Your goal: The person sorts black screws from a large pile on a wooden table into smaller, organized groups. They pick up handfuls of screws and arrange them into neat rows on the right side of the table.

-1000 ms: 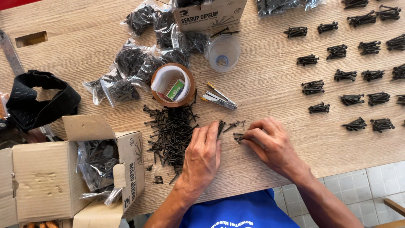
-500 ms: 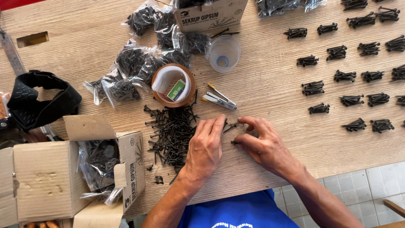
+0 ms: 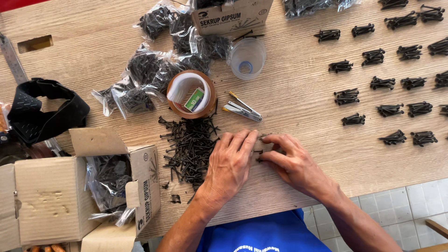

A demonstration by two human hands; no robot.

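L hand (image 3: pixel 228 165) flat, fingers together by loose screw pile (image 3: pixel 189 147), R hand (image 3: pixel 291 161) pinching few screws (image 3: pixel 258 151)

Under my fingers, matt black metal screws (image 3: pixel 189 147) lie on the pale, grained wooden table (image 3: pixel 298 93); the cardboard box (image 3: pixel 42 200) looks dull and rough.

Bare wood right of hands (image 3: pixel 322 144) — screw pile (image 3: pixel 189 147) blocks left.
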